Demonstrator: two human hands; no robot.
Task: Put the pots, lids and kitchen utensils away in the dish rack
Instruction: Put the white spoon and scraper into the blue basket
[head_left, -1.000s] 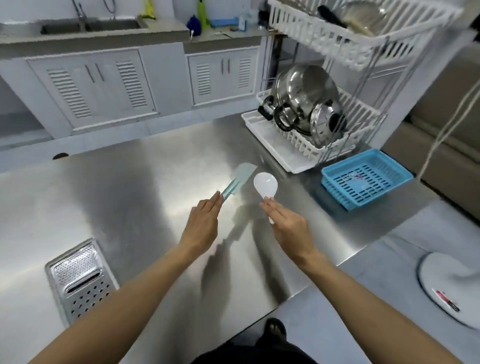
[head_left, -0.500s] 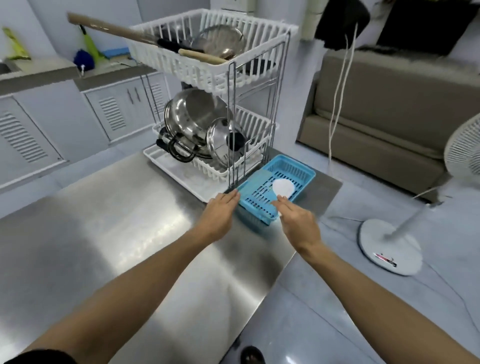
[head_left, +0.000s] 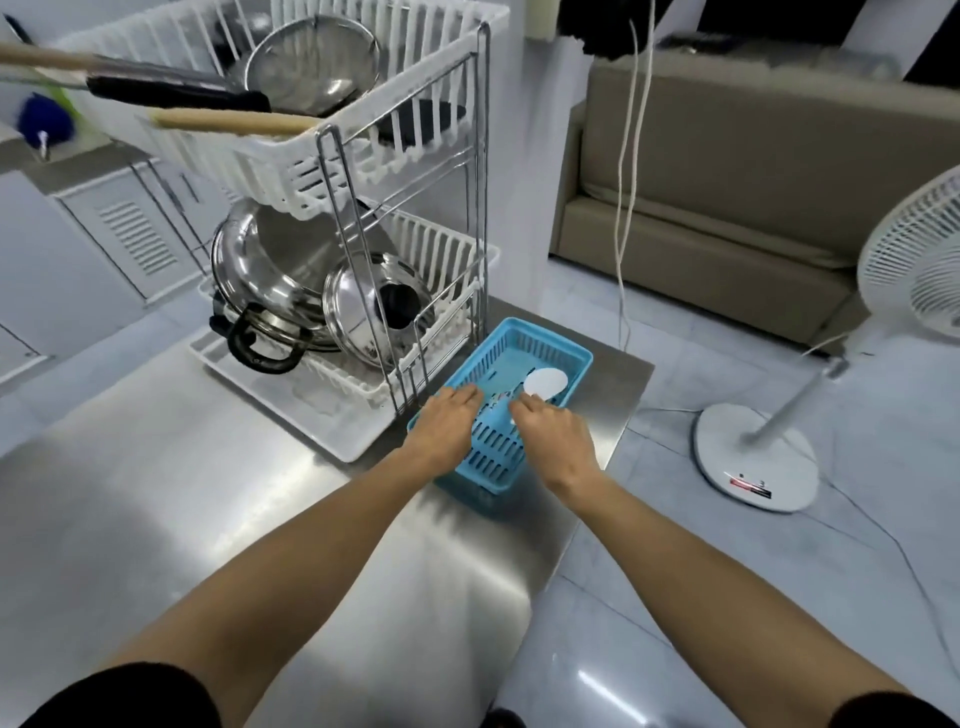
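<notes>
Both hands reach into the blue basket (head_left: 561, 358) that sits on the steel table (head_left: 208, 519), just beside the dish rack (head_left: 405, 218). The right hand (head_left: 558, 441) grips the handle of a white spoon (head_left: 544, 383), whose round bowl already lies low inside the basket toward its far end. The left hand (head_left: 447, 426) rests palm-down over the basket's near left rim; whether it holds a second utensil under the palm I cannot tell, as the fingers hide whatever is below.

The step in hand looks like setting the utensils down in the basket. To do it well, lower the spoon until it lies flat along the basket's length, then let go only once it rests on the bottom, so that it does not bounce or catch in the slots. The left hand would do best to steady the rim, since the light basket sits near the table's corner and could slide.

A pot (head_left: 270, 270) and lid (head_left: 363, 306) already stand in the rack's lower tier, with a strainer (head_left: 311, 62) above.
</notes>
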